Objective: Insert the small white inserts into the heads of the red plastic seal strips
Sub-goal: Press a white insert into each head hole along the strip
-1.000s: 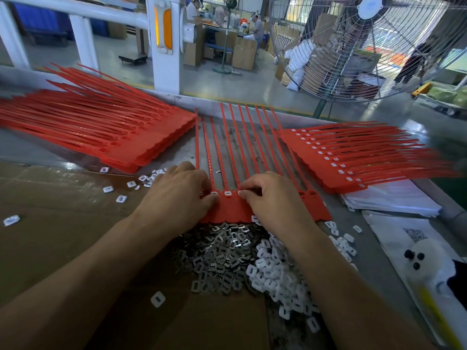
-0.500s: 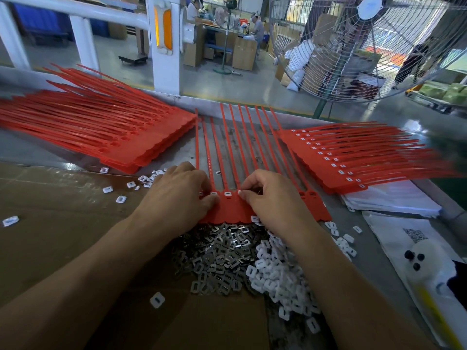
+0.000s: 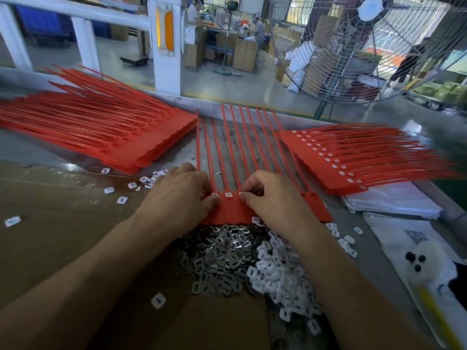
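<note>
Where heads align, both hands (image 3: 182, 195) (curled) on red seal strips (image 3: 231, 208)

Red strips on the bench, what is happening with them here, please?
A person is fitting small white inserts into the heads of a joined row of red seal strips. The left hand rests on the row's left end; the right hand presses its fingertips at a head further right. Two heads between the hands already show a fitted insert. A pile of loose white inserts lies beside metal clips.

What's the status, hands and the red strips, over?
Left hand and right hand pressing on red strip heads. Two white inserts visibly seated. Nothing blocking.
</note>
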The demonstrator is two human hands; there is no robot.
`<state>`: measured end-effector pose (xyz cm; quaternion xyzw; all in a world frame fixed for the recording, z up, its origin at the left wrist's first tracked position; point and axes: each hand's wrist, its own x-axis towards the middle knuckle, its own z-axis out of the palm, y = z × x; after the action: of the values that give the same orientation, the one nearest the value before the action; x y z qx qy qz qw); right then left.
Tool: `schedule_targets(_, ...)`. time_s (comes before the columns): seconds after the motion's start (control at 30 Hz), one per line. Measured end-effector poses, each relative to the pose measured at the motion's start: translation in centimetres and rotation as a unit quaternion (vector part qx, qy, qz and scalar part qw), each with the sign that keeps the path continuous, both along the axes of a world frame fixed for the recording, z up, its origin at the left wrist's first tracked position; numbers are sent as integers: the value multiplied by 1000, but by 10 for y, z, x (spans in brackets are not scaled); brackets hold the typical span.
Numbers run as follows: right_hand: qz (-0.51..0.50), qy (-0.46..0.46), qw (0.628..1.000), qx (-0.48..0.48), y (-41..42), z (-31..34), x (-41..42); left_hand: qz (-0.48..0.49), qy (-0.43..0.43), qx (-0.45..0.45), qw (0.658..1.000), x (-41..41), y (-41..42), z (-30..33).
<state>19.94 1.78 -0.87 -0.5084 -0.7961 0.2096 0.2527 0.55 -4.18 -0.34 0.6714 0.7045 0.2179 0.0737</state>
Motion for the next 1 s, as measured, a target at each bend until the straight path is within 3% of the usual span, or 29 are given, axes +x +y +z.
schedule_targets(0.27,-14,60,998,-24,6,-1,7,-1,0,2,1000,0,0,0)
schedule_targets(0.6,38,-11,999,27,6,1,4,-1,5,1,1000,-1,0,0)
schedule_targets(0.83,32,14,999,21,3,2,9,-2,6,4,1000,-1,1,-1)
schedule_targets(1.0,48,-34,997,44,-2,5,12,-4,2,8,1000,-2,0,-2)
